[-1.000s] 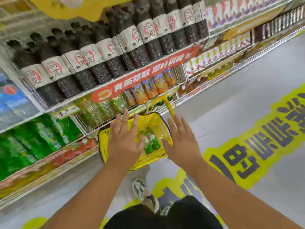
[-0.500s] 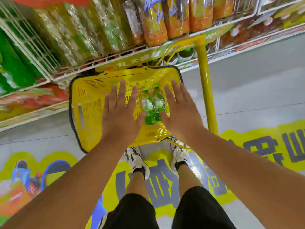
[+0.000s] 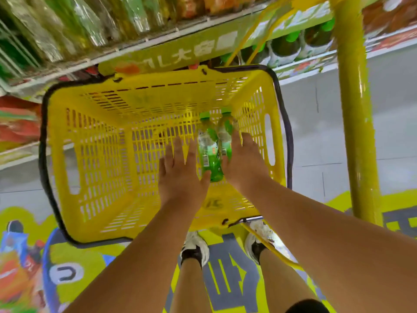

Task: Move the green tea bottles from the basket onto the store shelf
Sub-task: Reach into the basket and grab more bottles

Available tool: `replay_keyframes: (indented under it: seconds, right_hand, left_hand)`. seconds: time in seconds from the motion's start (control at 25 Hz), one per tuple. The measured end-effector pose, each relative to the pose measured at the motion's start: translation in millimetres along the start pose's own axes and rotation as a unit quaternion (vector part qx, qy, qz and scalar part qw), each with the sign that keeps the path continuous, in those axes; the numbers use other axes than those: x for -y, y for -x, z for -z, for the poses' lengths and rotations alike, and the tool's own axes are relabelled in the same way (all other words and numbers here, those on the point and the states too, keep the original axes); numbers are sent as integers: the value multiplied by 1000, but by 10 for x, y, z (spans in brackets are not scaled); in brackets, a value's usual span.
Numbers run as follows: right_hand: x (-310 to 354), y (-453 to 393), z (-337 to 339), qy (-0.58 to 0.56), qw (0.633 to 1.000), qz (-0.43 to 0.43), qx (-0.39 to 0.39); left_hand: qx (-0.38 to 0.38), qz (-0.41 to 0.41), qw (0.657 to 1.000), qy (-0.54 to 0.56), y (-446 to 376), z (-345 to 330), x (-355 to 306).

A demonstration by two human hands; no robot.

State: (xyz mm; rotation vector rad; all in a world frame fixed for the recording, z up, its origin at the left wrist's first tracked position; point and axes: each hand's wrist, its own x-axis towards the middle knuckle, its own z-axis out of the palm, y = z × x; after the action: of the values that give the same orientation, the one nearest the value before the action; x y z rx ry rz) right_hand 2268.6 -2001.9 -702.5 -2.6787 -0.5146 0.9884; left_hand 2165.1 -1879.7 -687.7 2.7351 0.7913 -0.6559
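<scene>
Both hands, earlier above, now seemingly flank two green tea bottles (image 3: 211, 152).

Both bare forearms reach forward and down, nearly parallel, palms turned away from the camera. The left hand (image 3: 180, 175) has its fingers straight and slightly spread, its thumb angled inward. The right hand (image 3: 244, 163) lies just beside it, fingers extended forward. Below, two bare legs stand in white sneakers.
</scene>
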Motion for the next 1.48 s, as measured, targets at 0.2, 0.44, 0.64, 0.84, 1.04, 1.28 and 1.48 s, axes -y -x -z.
replay_keyframes:
  seconds: [0.2,0.44,0.64,0.84,1.04,1.28,1.48]
  right_hand:
    - [-40,-277,-241,-93,995,-48,-5]
    - [61,-558,-386,-105,984,-143,-15]
    - [109,-682,-493,-75,985,-154,-31]
    - [-10,-767,-560,-211,959,-187,-16]
    - [1,-789,-554,-293,933,-211,-1]
    - [109,-439,-268,-340,923,-180,-15]
    - [347,28,289,-391,910,-126,-52]
  left_hand:
    - [40,42,997,58,-183,-286,-31]
    - [67,103,967,221,-450,-474,-184]
    - [87,138,948,273,-721,-564,-257]
    - [78,204,922,321,-827,-615,-194]
    - [89,216,909,346,-814,-543,11]
    - [44,214,895,389,-557,-74,150]
    - [-12,175,892,416,-238,605,242]
